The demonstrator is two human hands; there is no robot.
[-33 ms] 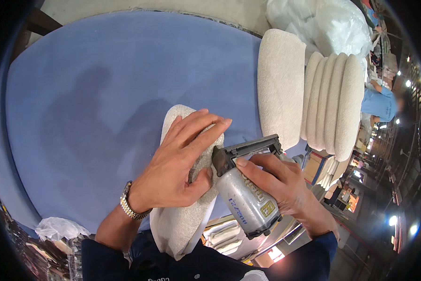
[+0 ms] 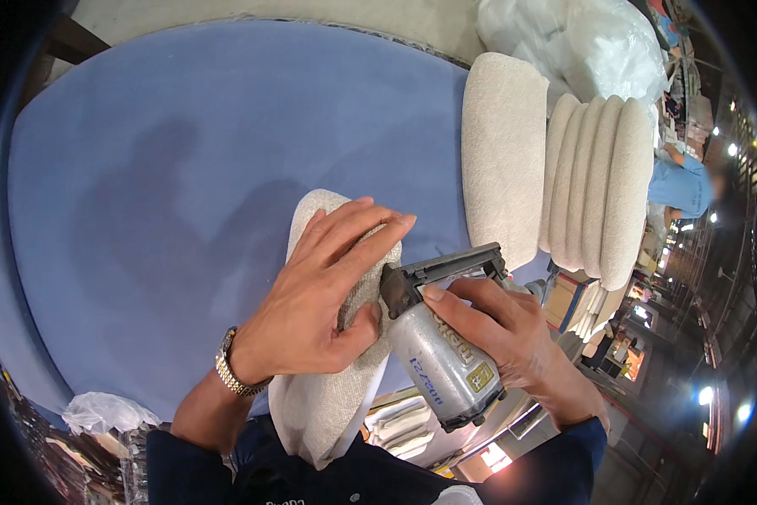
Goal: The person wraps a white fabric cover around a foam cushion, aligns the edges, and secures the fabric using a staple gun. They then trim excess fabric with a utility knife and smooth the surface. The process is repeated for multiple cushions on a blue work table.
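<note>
A long, rounded panel covered in light beige woven fabric [image 2: 328, 412] stands tilted between my body and the blue work surface [image 2: 252, 109]. My left hand [image 2: 307, 299], a metal watch on its wrist, lies across the panel. Its fingers stretch over the top while the bent thumb presses on the fabric. In my right hand [image 2: 500, 337] is a pneumatic staple gun [image 2: 441, 362] with a silver body and black magazine. The gun's nose meets the panel's right edge beside my left thumb; the exact contact point is hidden.
One beige padded panel [image 2: 503, 160] lies at the right of the surface, beside a row of several more [image 2: 601, 185]. Clear plastic wrap [image 2: 580, 50] is heaped behind them. A crumpled plastic bag [image 2: 109, 412] sits at lower left. Far right, a person in a blue shirt [image 2: 679, 185] stands.
</note>
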